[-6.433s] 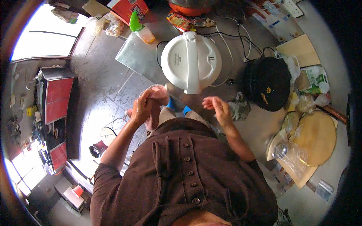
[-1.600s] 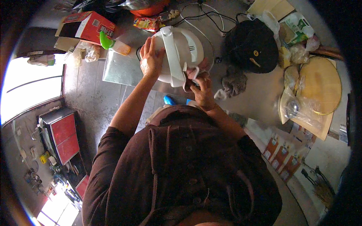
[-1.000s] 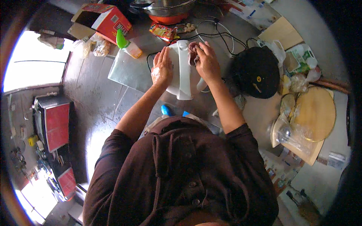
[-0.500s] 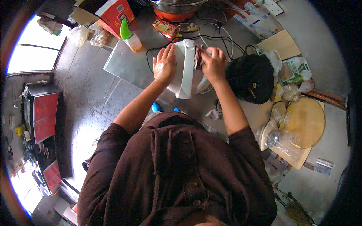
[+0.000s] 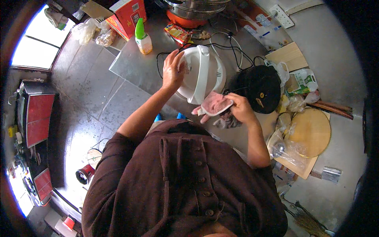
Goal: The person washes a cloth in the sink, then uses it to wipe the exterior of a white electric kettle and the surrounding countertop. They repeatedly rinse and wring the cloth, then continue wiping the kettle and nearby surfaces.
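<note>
A round white appliance (image 5: 193, 75), which looks like a rice cooker, stands on the grey metal tabletop with its broad carrying handle (image 5: 204, 65) across the lid. My left hand (image 5: 173, 71) rests against its left rim, fingers extended and apart. In front of the cooker's right side, my right hand (image 5: 241, 108) pinches a pink cloth (image 5: 216, 103) with pale edging. The cloth hangs loosely, apart from the lid. Just below it lies a crumpled grey rag (image 5: 228, 121), partly hidden by the cloth and hand.
A black cap-like item (image 5: 260, 89) sits right of the cooker. Behind are cables (image 5: 237, 43), a red packet (image 5: 178, 34) and a steel pot (image 5: 197, 8). A green-topped spray bottle (image 5: 143, 39) stands back left. Round wooden board (image 5: 312, 134) and plastic bags lie at right.
My right hand has drawn the cloth off the cooker toward me, to its near right side. My left hand has shifted from lying flat on the lid to its left rim.
</note>
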